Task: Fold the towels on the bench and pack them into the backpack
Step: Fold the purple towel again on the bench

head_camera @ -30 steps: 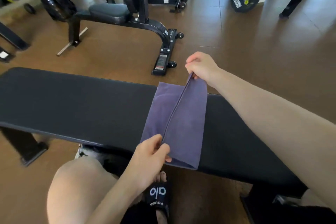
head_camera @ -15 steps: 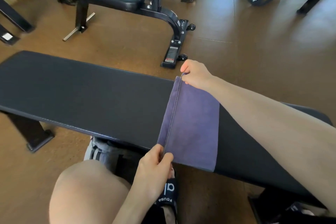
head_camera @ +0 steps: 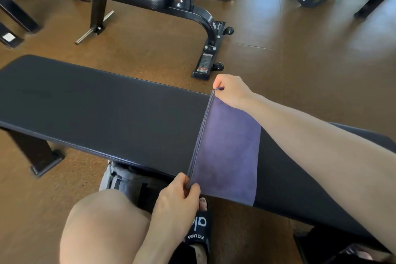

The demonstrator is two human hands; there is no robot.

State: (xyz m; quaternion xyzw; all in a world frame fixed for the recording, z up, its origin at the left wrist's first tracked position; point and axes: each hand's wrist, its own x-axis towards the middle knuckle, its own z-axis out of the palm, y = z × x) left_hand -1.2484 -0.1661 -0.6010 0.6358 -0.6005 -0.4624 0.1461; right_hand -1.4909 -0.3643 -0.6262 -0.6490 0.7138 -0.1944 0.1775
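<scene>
Towel (head_camera: 227, 152) lies across the bench (head_camera: 96, 111); left hand (head_camera: 177, 199) pinches its near corner, right hand (head_camera: 232, 91) the far one, probably so the hemmed edges stay lined up.

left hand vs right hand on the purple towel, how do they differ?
The left hand pinches the purple towel's near corner, off the bench's front edge; the right hand pinches the far corner at the back edge. The left shows thumb and fingers; the right shows knuckles. Both grip the same hemmed edge.
</scene>
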